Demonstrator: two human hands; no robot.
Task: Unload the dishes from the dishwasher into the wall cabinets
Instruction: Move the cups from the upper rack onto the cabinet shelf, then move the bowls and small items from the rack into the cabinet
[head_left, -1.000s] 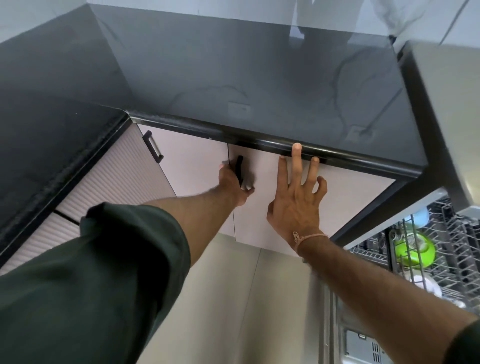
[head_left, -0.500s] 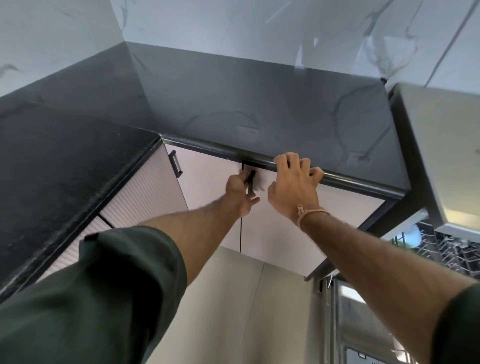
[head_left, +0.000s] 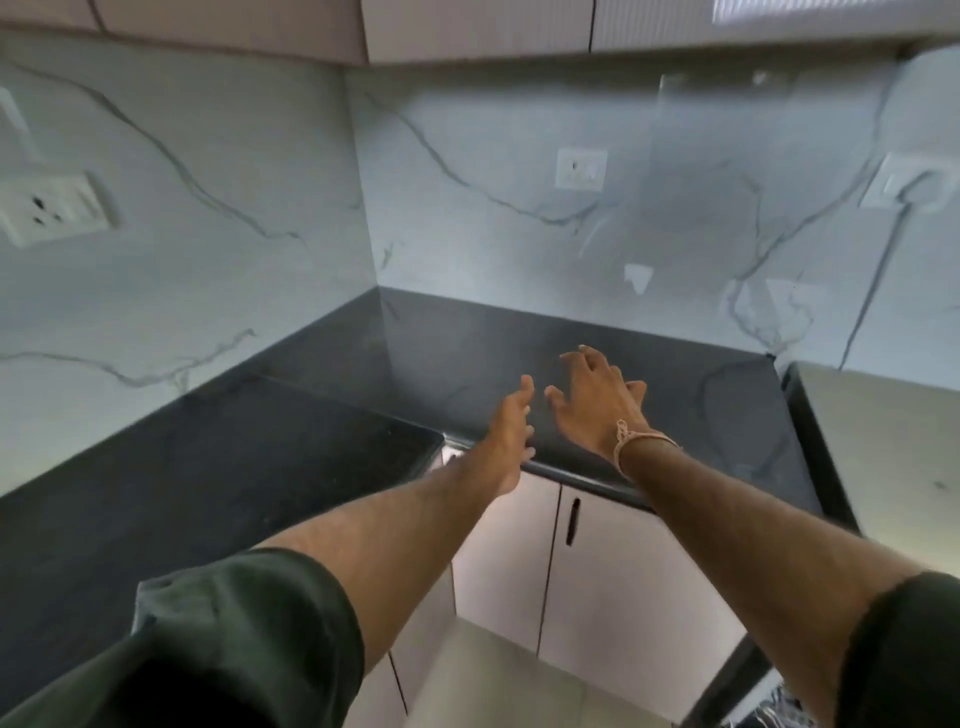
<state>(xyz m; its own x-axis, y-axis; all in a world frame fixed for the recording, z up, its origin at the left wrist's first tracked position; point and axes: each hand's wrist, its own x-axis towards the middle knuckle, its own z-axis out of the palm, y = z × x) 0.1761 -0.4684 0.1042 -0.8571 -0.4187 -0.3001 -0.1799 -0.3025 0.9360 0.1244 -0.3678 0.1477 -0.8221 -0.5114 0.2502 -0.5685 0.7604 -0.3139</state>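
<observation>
Down at the bottom edge of the view, two dark green fabric sleeves (head_left: 234, 634) are framing the shot, with both bare forearms stretching forward. In the bottom right corner a tiny sliver of the wire dishwasher rack (head_left: 779, 709) is peeking in. Too little of it is showing to make out any dishes.

Under the arms, the pale pink base cabinet doors (head_left: 623, 587) are sitting closed, one with a slim black vertical handle (head_left: 572, 522).

The left hand (head_left: 511, 431) is hovering over the front edge of the glossy black stone countertop (head_left: 311, 467), fingers straight and loose, holding nothing. Just beside it and a bit further in, the right hand (head_left: 597, 400), with a pale thread bracelet (head_left: 639, 441) on the wrist, is spreading its fingers above the counter, also gripping nothing. The two hands are close but not touching.

Behind them the white marble-look backsplash with grey veins (head_left: 493, 249) is wrapping round the corner, carrying a white socket plate (head_left: 52, 205) on the left wall and a smaller one (head_left: 581, 167) on the back wall.

Way up top, the pale ribbed wall cabinets (head_left: 478, 26) are sitting with their doors closed, well apart from both hands.
</observation>
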